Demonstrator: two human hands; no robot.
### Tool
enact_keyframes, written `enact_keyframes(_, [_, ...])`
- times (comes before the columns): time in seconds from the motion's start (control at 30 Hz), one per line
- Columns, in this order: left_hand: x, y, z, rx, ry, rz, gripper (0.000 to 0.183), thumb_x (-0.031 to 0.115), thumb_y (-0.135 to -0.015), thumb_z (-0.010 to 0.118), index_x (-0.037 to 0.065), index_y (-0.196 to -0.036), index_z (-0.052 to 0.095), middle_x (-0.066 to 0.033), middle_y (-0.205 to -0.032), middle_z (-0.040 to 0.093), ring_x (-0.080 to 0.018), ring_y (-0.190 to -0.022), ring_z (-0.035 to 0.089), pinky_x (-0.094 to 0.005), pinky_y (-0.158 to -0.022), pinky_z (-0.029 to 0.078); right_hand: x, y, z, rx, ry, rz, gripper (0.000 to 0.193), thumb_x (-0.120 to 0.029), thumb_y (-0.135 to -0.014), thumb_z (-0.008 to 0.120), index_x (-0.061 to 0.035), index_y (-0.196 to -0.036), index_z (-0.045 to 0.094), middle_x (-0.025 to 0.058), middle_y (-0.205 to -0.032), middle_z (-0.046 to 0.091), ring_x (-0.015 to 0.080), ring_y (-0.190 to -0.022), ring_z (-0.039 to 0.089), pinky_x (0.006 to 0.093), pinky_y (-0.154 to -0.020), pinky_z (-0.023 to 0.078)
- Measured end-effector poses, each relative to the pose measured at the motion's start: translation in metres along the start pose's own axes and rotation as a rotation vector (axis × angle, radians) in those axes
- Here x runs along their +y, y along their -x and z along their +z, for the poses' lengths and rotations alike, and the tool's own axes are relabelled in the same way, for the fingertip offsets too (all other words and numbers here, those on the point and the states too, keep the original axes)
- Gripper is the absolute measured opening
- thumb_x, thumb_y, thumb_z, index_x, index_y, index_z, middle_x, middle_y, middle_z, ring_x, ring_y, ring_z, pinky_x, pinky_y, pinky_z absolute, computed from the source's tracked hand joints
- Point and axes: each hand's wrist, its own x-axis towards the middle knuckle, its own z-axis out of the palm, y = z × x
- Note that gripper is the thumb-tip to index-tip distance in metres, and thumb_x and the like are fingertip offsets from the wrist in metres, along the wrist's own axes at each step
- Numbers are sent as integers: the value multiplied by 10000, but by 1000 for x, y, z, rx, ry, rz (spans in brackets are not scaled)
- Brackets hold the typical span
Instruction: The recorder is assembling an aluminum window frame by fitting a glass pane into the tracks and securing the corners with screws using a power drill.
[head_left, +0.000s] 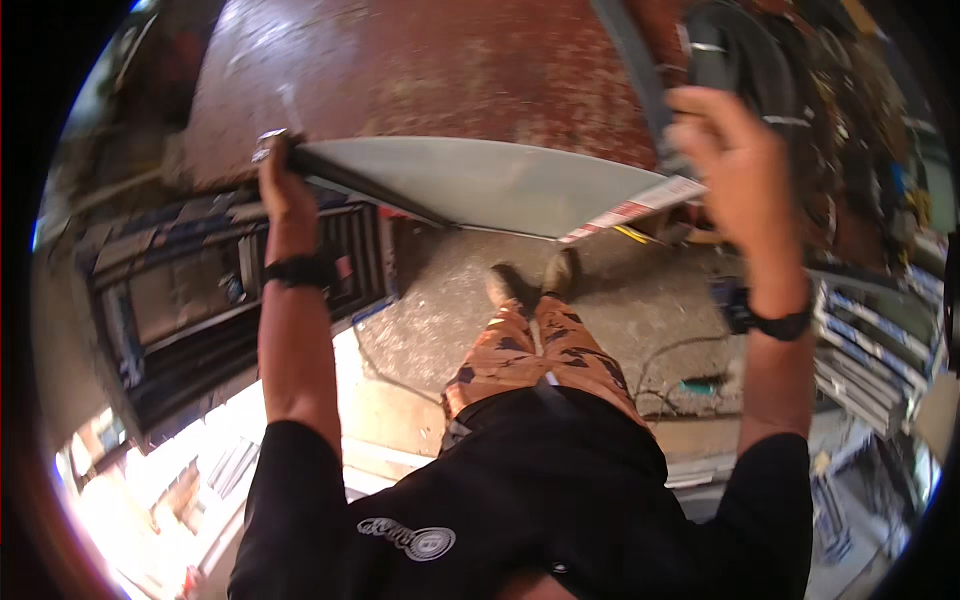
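Note:
My left hand is closed round the left end of a framed pane, a pale grey-green sheet with a dark frame bar on its left side. The pane stands tilted between my arms, its far edge against a worn red-brown tabletop. A white strip with red marks runs along its right side. Over the pane's right corner is my right hand, smeared by motion, its fingers bent beside a dark grey strip. Whether those fingers grip anything cannot be made out.
A rack of dark frame profiles stands on the left. Stacked white and blue profiles lie to the right. Coiled black material sits at the far right of the table. A thin cable crosses the concrete floor near my feet.

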Motion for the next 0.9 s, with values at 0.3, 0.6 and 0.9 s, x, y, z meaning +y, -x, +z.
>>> enact_keyframes(0.3, [3, 1, -17, -52, 11, -54, 382, 411, -928, 583, 63, -1082, 613, -105, -1021, 655, -234, -1004, 586, -377, -939, 411, 148, -37, 20, -446, 764, 204, 632, -484, -712, 738, -18, -1102, 564, 216, -947, 678, 387, -936, 648, 477, -778, 510])
enact_keyframes(0.6, [9, -1, -19, -43, -17, -85, 452, 465, -922, 576, 63, -1127, 576, -104, -1080, 635, -235, -1050, 570, -394, -949, 415, 161, -47, 22, -400, 561, 330, 650, -417, -620, 779, 38, -1048, 601, 248, -1012, 674, 365, -979, 656, 428, -823, 506])
enact_keyframes(0.9, [21, 11, 7, -44, 107, -99, 545, 578, -956, 423, 76, -1003, 629, -71, -932, 648, -201, -917, 581, -351, -873, 422, 102, -53, -65, -66, 76, 154, 516, -180, -819, 701, 24, -1262, 531, 103, -1027, 624, 192, -941, 583, 325, -881, 447])
